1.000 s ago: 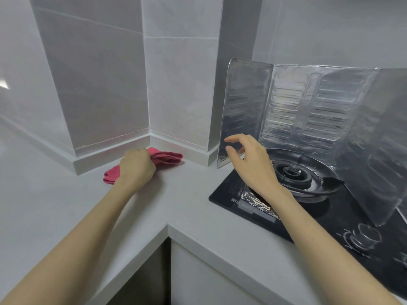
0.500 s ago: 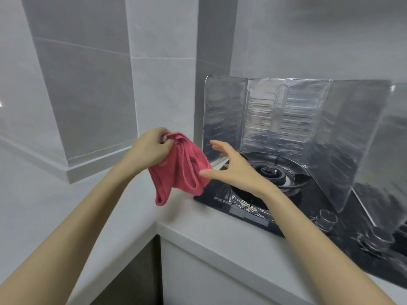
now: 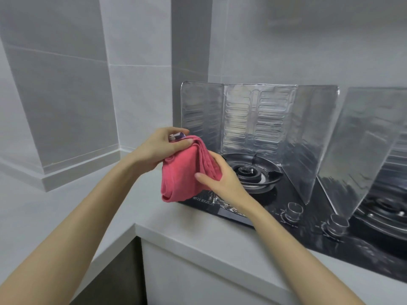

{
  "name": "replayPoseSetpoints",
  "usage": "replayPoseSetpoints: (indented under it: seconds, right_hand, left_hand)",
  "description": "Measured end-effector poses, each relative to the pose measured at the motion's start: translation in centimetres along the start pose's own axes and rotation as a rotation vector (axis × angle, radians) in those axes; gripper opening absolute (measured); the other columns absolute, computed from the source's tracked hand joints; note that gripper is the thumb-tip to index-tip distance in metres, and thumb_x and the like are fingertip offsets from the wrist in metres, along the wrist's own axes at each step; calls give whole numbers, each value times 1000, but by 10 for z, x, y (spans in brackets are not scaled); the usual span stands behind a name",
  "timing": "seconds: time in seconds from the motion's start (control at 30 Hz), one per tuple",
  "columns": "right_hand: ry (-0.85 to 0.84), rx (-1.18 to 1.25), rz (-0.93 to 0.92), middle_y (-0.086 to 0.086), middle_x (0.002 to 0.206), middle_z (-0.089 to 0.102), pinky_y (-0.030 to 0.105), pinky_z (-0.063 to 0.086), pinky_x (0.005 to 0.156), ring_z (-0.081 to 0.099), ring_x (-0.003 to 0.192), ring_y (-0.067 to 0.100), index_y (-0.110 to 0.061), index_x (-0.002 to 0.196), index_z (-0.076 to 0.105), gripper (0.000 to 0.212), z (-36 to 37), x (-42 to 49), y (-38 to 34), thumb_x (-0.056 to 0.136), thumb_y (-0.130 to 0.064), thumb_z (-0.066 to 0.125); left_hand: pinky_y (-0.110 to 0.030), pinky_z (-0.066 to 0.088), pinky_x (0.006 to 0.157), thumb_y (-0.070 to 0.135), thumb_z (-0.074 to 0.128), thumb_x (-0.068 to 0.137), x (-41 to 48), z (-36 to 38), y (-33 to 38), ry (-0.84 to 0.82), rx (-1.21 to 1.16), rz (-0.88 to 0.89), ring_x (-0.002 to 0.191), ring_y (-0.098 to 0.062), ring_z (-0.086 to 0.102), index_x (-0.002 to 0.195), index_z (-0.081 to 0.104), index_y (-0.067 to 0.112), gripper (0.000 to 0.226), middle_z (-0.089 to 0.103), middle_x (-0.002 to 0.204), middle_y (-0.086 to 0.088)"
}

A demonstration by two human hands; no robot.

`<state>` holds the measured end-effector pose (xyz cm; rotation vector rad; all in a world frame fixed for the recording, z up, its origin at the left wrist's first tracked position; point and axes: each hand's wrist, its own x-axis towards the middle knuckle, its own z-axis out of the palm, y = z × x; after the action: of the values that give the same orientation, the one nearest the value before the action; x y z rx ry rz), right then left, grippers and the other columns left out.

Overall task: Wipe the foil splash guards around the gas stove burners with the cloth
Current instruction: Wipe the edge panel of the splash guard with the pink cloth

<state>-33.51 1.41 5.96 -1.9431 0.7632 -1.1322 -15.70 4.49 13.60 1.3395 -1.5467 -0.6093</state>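
A pink cloth [image 3: 182, 172] hangs folded in the air over the counter, just left of the stove. My left hand [image 3: 163, 148] pinches its top edge. My right hand [image 3: 218, 175] holds its right side, thumb in front and fingers behind the folds. A three-panel foil splash guard [image 3: 257, 119] stands upright around the left burner [image 3: 248, 172], right behind the cloth. A second foil guard [image 3: 365, 142] stands at the right around the other burner [image 3: 387, 208], partly cut off by the frame edge.
The black glass stove top [image 3: 308, 234] carries two round knobs [image 3: 294, 211] near its front edge. White counter [image 3: 182, 227] runs left into a tiled wall corner [image 3: 123, 148]. A dark gap opens below the counter's inner corner.
The left hand lifted the cloth off the counter and carried it right toward the stove. The right hand moved in and took hold of its right side. The view shifted right.
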Motion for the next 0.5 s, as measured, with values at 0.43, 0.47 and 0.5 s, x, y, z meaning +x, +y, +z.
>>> replayPoseSetpoints:
  seconds: [0.43,0.47,0.5]
  right_hand:
    - [-111,551,277,2,83,74,21,56,67,70,73,13,-10,97,67,15,-40,8,-20,92,-14,53]
    - [-100,642,297,4,85,74,23,56,72,70,75,15,-8,98,67,17,-41,9,-20,92,-14,52]
    - [-82,721,324,5,85,74,26,55,73,70,74,16,-8,97,68,20,-41,10,-20,92,-16,50]
  left_hand:
    - [-14,42,85,39,70,80,13,-2,-14,82,-18,-6,102,-5,60,118,62,31,40,64,118,5]
    - [-12,45,81,36,70,80,15,0,-18,93,-85,-26,98,-3,61,119,62,29,40,64,117,2]
    - [-12,48,78,31,70,81,17,2,-21,94,-182,-50,93,-2,63,121,62,25,41,65,115,0]
